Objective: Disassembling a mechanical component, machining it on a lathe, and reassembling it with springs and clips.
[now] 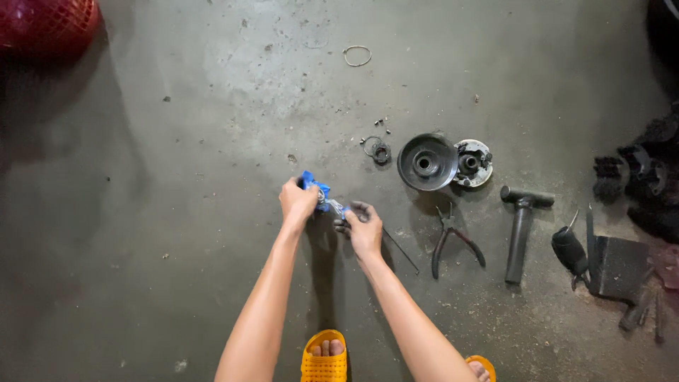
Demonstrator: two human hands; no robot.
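A grey, stained concrete floor (177, 177) fills the view from above. A red mesh basket (46, 25) sits in the far left corner. Near the middle lie a round dark metal drum (426, 163), a black T-shaped metal tool (522, 226) and dark-handled pliers (453, 244), all apart from the hands. The left hand (297, 203) is closed around a small blue-wrapped metal part (316, 189), held above the floor; the right hand (364, 230) pinches its other end, close beside the left.
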